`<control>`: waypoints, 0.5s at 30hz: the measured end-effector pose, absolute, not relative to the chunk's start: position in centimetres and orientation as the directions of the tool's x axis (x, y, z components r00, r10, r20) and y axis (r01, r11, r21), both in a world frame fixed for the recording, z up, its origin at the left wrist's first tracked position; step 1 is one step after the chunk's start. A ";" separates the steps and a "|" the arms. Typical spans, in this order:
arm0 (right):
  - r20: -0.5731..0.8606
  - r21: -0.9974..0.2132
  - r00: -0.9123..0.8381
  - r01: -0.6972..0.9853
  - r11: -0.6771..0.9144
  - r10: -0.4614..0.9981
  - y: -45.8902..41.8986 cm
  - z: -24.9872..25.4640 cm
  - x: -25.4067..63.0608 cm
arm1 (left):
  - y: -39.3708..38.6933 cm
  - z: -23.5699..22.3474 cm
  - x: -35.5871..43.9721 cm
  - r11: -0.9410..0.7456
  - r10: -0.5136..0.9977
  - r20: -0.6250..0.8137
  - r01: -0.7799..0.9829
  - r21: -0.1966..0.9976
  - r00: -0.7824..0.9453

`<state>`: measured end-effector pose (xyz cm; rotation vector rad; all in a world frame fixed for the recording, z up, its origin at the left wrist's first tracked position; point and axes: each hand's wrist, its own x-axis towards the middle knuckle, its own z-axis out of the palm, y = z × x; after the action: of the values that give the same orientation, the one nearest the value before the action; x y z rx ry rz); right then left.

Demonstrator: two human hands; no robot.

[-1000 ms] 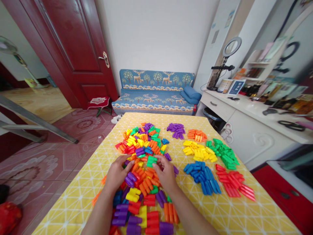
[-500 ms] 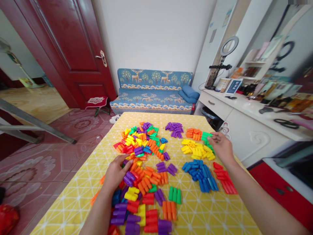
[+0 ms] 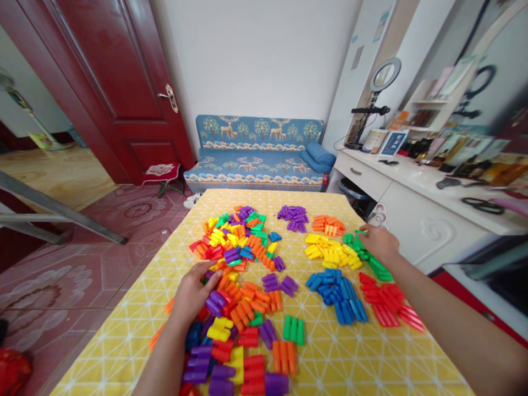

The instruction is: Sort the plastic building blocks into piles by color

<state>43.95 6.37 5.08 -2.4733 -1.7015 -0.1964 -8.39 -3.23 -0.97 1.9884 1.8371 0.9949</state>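
Observation:
A yellow patterned tablecloth (image 3: 371, 357) covers the table. On it lies a big mixed heap of coloured plastic blocks (image 3: 239, 247) that stretches toward me. My left hand (image 3: 192, 294) rests on the near part of that heap, fingers spread loosely beside a purple block (image 3: 214, 302). To the right are sorted piles: purple (image 3: 292, 215), orange (image 3: 328, 224), yellow (image 3: 330, 253), green (image 3: 379, 268), blue (image 3: 338, 289) and red (image 3: 388, 302). My right hand (image 3: 378, 242) is at the top of the green pile, fingers curled down on a green block (image 3: 360, 231). A green block cluster (image 3: 293, 329) lies apart.
A blue patterned sofa (image 3: 256, 159) stands beyond the table's far edge. A white dresser (image 3: 412, 214) with a ring light (image 3: 383, 74) and bottles runs close along the right. A red door (image 3: 103, 82), a small stool (image 3: 160, 173) and metal ladder rails (image 3: 53, 214) are on the left.
My right hand left the mixed heap, carried a green block across to the right and came down onto the green pile. My left hand stayed on the heap.

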 end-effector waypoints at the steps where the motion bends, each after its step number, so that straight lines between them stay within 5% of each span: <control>1: 0.175 -0.026 0.350 0.936 -0.351 0.920 6.4 5.1 43.9 | -3.2 -1.0 -8.4 -0.167 0.952 0.304 0.778 0.606 -0.033; 9: 0.298 -0.048 0.287 0.957 -0.286 0.910 5.4 5.5 42.7 | -3.3 -0.8 -8.3 -0.185 0.946 0.324 0.778 0.601 -0.026; 15: 0.435 -0.412 0.023 0.894 0.176 0.900 2.7 6.3 34.3 | -3.3 -0.7 -8.2 -0.181 0.945 0.325 0.779 0.601 -0.031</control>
<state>34.29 2.73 6.28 -1.6901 -1.8411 0.0137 -8.21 -3.26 -0.72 2.0031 1.8368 1.0140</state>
